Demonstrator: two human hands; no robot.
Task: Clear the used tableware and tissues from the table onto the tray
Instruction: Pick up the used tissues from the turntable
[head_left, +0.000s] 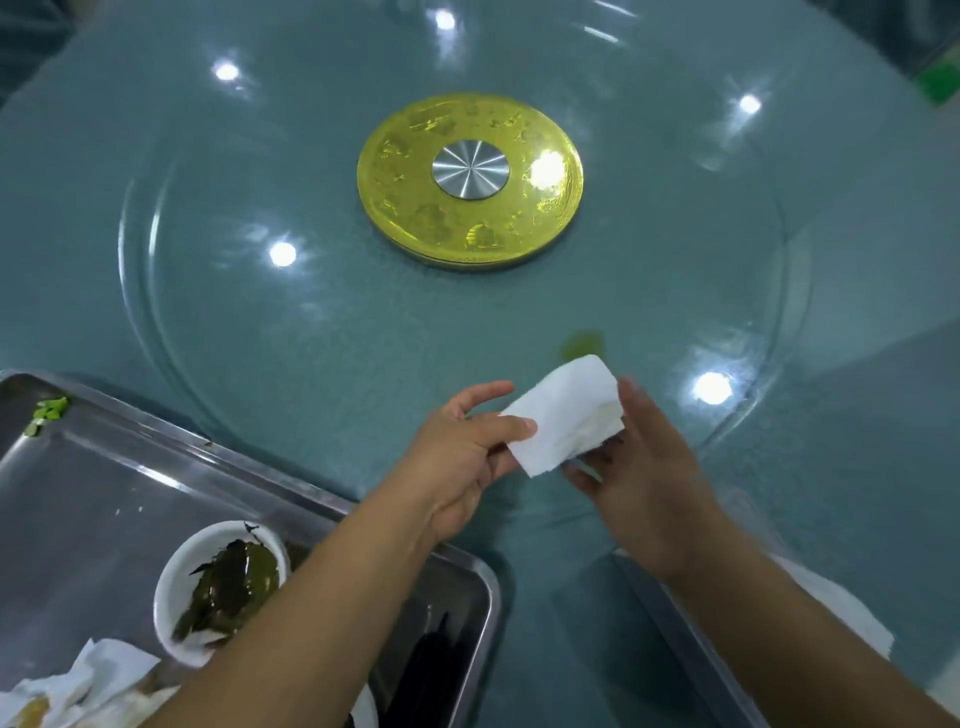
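Observation:
A white folded tissue (569, 415) is held between both hands above the near part of the glass turntable. My left hand (462, 452) pinches its left edge with thumb and fingers. My right hand (639, 467) holds its right side from below. Just beyond the tissue, a small greenish smear (582, 345) lies on the glass. A steel tray (104, 467) sits at the lower left. It holds a white bowl (171, 571) with dark leftovers, crumpled used tissues (88, 680) and dark chopsticks (431, 660). My left forearm hides part of the tray.
The round glass turntable (208, 312) has a gold hub with a metal cap (470, 179) at its centre, on a teal table. Green food scraps (49, 410) lie at the tray's far corner. A second metal edge (675, 639) and white cloth (831, 608) lie under my right forearm.

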